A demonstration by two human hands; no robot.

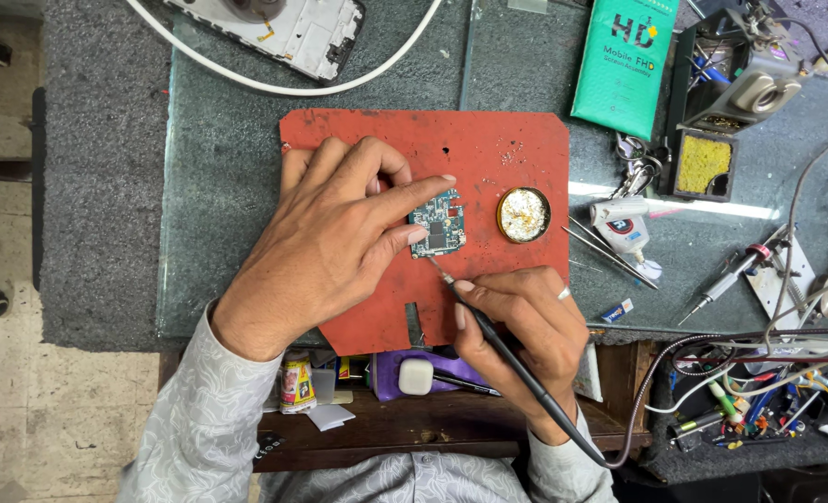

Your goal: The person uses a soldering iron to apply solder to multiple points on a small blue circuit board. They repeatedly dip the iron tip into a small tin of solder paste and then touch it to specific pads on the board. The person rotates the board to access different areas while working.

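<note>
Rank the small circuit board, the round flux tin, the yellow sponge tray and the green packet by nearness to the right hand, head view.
1. Small circuit board: just above-left of the right hand.
2. Round flux tin: straight above it.
3. Yellow sponge tray: upper right.
4. Green packet: top edge, farthest.

— What is the person wearing?

— A long-sleeved shirt in pale grey, carrying a faint swirling pattern woven or printed all over it. The sleeves are reaching down to both wrists, with the cuff sitting snug behind the left hand (pixel 325 247).

— Anything fastening the shirt?

— A small button is showing on the front strip at the bottom edge of the view.

— And jewellery?

— A thin silver-coloured ring (pixel 564 293) is sitting on one finger of the right hand (pixel 526 326). Nothing else worn is showing.
</note>
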